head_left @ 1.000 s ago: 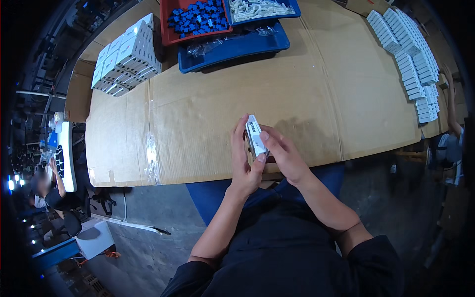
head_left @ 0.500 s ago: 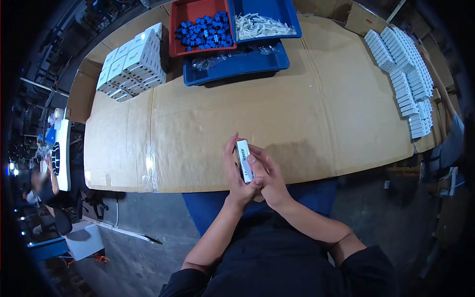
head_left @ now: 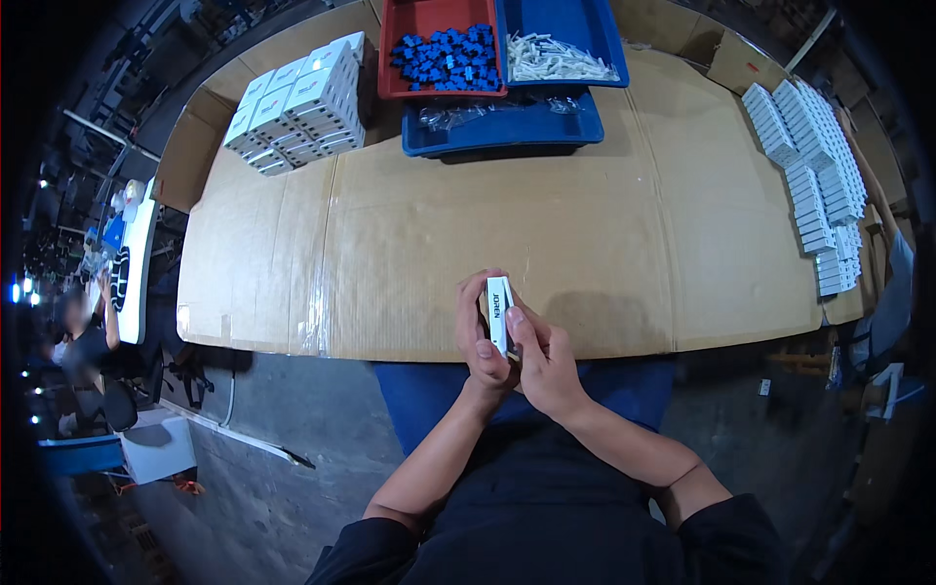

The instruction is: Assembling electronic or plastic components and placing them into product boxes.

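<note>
Both my hands hold one small white rectangular housing [head_left: 498, 314] with dark print on its upward side, over the near edge of the cardboard-covered table. Around its left side wrap the fingers of my left hand [head_left: 478, 331], its thumb lying near the lower end. My right hand [head_left: 548, 363] grips from the right, with the thumb pressed against the housing's right edge. The palms and fingers hide the underside of the housing.
Stacked white boxes [head_left: 302, 102] stand at the far left. A red tray [head_left: 390, 88] of blue parts and a blue tray [head_left: 616, 39] of white pieces sit above another blue tray [head_left: 497, 142]. White units [head_left: 814, 175] line the right edge. A person [head_left: 93, 331] sits far left.
The view has shifted, so the table and trays appear farther right and slightly higher. The housing stands more upright in the picture, and my left fingers have curled closer around it.
</note>
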{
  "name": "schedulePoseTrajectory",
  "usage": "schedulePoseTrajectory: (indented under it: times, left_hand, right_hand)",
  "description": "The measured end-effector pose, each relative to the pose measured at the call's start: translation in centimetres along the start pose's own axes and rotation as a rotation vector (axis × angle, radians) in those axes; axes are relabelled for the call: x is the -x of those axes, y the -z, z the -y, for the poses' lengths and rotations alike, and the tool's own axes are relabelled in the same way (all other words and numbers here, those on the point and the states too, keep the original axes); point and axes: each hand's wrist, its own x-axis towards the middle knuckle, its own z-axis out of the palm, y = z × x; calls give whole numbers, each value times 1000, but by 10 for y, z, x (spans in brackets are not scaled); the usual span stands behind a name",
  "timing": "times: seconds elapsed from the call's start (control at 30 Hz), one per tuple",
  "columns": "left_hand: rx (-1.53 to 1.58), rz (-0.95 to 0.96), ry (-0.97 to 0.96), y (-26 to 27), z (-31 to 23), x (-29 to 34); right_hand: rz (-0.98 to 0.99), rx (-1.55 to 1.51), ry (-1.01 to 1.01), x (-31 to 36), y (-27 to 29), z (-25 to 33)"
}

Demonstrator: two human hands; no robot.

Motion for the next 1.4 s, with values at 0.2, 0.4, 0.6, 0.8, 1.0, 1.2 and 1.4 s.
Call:
schedulePoseTrajectory:
  times: [0.2, 0.4, 0.6, 0.8, 1.0, 1.2, 1.4]
  left_hand:
    - [102, -18, -13, 0, -3, 8]
    - [135, 34, 200, -7, 5, 15]
    - [295, 103, 460, -18, -4, 16]
    - [569, 42, 858, -7, -18, -7]
    - [799, 46, 1244, -6, -54, -17]
    - [808, 158, 1231, -8, -54, -9]
    - [777, 170, 1227, -10, -49, -3]
  right_hand:
    - [-24, -36, 70, 7, -6, -3]
    - [3, 86, -101, -3, 15, -11]
    - [99, -29, -3, -8, 43, -22]
    - [116, 559, 421, -3, 62, -18]
    - [150, 699, 627, -22, 79, -19]
    - [274, 731, 756, -39, 79, -8]
    - [243, 724, 906, -52, 82, -11]
